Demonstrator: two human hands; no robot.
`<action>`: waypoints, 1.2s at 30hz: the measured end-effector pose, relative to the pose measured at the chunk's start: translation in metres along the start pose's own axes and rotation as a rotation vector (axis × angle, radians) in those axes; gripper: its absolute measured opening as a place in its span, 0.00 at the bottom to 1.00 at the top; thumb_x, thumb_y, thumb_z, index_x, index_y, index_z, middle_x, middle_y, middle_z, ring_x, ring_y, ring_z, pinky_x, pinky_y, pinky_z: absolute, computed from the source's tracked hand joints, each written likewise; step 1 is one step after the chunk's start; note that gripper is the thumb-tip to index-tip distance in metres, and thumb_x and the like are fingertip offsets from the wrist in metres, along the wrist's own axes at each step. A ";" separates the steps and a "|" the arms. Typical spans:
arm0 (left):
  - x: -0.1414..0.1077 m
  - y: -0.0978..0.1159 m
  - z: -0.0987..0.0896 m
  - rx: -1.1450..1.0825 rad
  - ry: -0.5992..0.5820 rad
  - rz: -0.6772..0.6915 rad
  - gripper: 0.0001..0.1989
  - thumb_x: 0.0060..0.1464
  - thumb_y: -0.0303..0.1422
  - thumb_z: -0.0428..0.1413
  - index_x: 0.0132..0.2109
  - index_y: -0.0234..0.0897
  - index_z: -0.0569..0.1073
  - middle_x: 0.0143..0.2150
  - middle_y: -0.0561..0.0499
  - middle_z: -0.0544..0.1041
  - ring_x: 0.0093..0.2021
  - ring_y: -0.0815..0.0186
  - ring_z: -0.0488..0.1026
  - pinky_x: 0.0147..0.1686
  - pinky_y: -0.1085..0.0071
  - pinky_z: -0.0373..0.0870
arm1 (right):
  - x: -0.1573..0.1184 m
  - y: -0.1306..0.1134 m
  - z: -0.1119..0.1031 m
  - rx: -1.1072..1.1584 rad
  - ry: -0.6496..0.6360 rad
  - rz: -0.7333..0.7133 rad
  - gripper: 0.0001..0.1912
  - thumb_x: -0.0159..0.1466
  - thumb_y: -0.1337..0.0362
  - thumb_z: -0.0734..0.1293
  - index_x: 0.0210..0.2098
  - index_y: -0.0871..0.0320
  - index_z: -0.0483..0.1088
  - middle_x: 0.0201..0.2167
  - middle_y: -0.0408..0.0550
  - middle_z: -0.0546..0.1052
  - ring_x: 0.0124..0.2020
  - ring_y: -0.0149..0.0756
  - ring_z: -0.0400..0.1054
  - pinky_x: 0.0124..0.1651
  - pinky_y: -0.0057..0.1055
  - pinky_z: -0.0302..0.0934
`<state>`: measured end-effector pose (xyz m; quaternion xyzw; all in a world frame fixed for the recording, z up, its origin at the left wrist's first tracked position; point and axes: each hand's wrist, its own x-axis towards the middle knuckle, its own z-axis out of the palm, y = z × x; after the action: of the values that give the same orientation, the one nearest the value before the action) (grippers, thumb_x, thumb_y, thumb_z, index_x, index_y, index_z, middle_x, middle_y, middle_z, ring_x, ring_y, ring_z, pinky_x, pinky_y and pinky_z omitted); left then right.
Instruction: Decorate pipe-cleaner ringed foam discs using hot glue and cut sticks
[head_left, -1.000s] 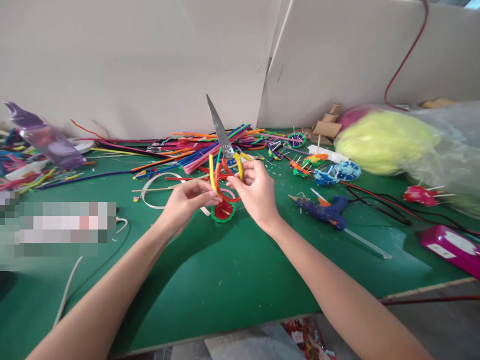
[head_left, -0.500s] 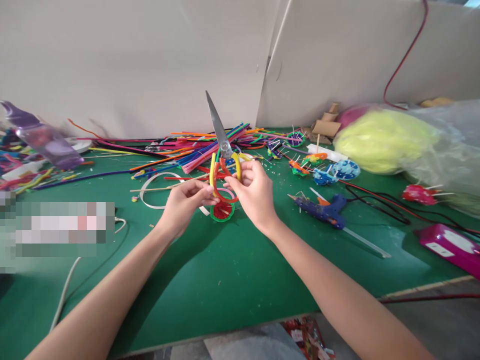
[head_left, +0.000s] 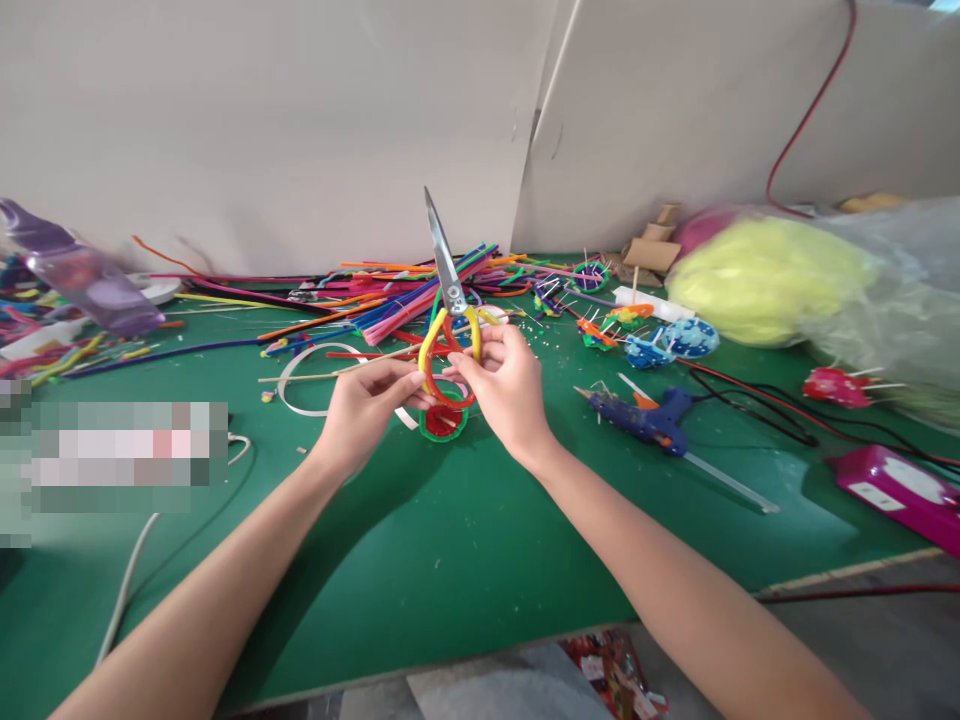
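Upright scissors (head_left: 448, 262) with yellow-and-red handles are held above the table, blades pointing up and together. My left hand (head_left: 371, 400) is closed, fingers pinched at the lower part of the left handle loop. My right hand (head_left: 506, 385) has its thumb and fingers closed round the right handle loop. Just below the handles lies a round red piece with a green rim (head_left: 442, 422), partly covered by them. A white strip loop (head_left: 289, 400) lies beside my left hand, along with thin wooden sticks (head_left: 300, 379).
Bundled colourful pipe cleaners (head_left: 405, 308) lie behind the hands. On the right are a blue glue gun (head_left: 645, 420), small decorated pieces (head_left: 649, 345), a magenta box (head_left: 900, 490) and plastic bags (head_left: 772, 280). A purple bottle (head_left: 94, 285) leans at left; cables cross the green table (head_left: 450, 560).
The scissors have turned slightly; the blade tips have shifted a little to the right and the left handle loop tilts more. Both hands keep nearly the same place.
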<state>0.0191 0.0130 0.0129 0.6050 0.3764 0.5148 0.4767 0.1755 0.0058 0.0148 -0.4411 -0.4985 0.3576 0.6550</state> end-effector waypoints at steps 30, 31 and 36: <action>0.009 0.004 -0.015 0.360 0.295 0.102 0.09 0.57 0.29 0.52 0.40 0.35 0.76 0.42 0.45 0.78 0.42 0.61 0.76 0.42 0.63 0.75 | 0.012 -0.006 -0.008 0.193 0.002 0.180 0.15 0.53 0.66 0.70 0.35 0.56 0.60 0.24 0.38 0.76 0.25 0.35 0.76 0.32 0.34 0.74; 0.006 0.007 -0.013 0.519 0.272 0.260 0.08 0.56 0.31 0.54 0.41 0.37 0.77 0.43 0.46 0.78 0.44 0.61 0.75 0.45 0.63 0.73 | 0.011 -0.004 -0.008 0.187 -0.004 0.175 0.15 0.53 0.66 0.71 0.35 0.56 0.61 0.24 0.38 0.76 0.24 0.34 0.76 0.32 0.34 0.75; -0.004 0.010 -0.004 0.783 0.086 0.629 0.06 0.56 0.32 0.57 0.39 0.39 0.78 0.38 0.48 0.80 0.40 0.63 0.75 0.44 0.66 0.71 | 0.008 0.001 -0.006 0.148 -0.047 0.124 0.15 0.53 0.65 0.71 0.36 0.56 0.62 0.27 0.39 0.77 0.25 0.34 0.76 0.35 0.34 0.75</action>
<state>0.0143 0.0076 0.0214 0.8007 0.3602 0.4783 0.0198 0.1829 0.0118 0.0161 -0.4130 -0.4577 0.4438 0.6504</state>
